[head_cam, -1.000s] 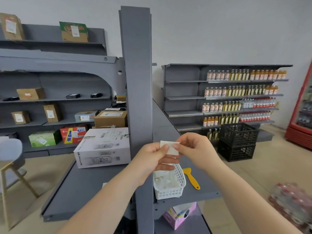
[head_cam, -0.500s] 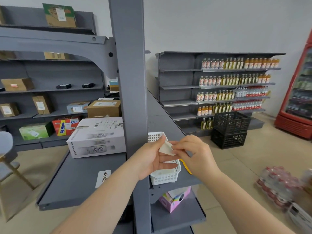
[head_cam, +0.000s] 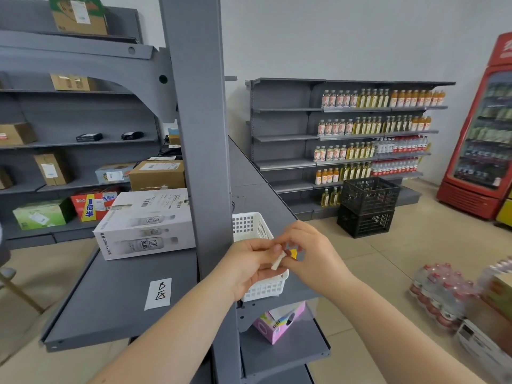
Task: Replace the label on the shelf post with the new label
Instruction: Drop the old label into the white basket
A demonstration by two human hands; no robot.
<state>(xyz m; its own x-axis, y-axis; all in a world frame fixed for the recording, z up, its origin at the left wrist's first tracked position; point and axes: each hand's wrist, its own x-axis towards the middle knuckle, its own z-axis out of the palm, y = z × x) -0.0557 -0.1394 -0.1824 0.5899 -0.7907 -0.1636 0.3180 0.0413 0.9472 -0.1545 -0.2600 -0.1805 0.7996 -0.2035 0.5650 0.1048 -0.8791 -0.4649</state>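
A grey shelf post rises through the middle of the view, bare of any label on the part I see. Right of it, over a white basket, my left hand and my right hand pinch a small folded white paper label between their fingertips. Another white label with handwritten black marks lies flat on the grey shelf left of the post. A bit of a yellow scraper shows between my fingers.
A white carton and brown boxes stand on the left shelf. A pink box sits on the lower shelf. Black crates, a bottle rack, a red fridge and bottle packs stand at right.
The paper in my hands went from a flat sheet to a folded, crumpled strip. My hands dropped lower over the basket and the view shifted, bringing the handwritten label on the shelf into sight.
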